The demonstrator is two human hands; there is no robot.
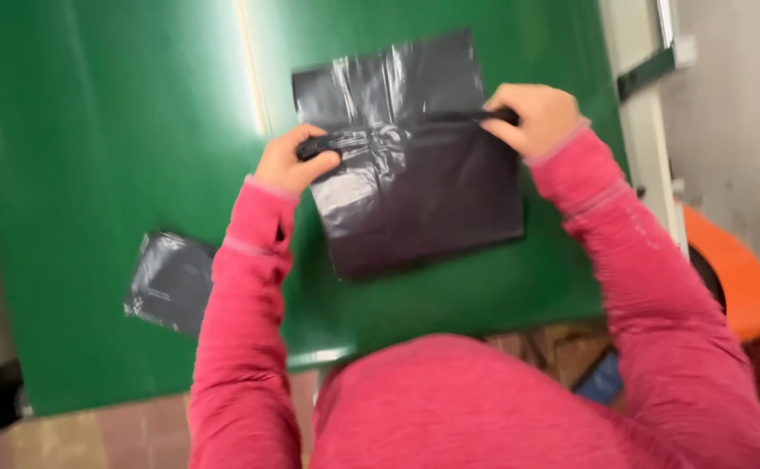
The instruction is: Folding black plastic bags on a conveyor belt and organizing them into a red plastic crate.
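Bare green bench [93, 130] is lying open at far left — only a small black bag [170, 282] is sitting nearer, beside the left sleeve [245, 330].

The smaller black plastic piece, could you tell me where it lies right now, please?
In the head view, the smaller black plastic piece lies on the green table, just outside the left sleeve.

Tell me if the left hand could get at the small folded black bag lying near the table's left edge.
Probably yes: the small folded black bag lies uncovered beside the left forearm, but the left hand is gripping the black strip.
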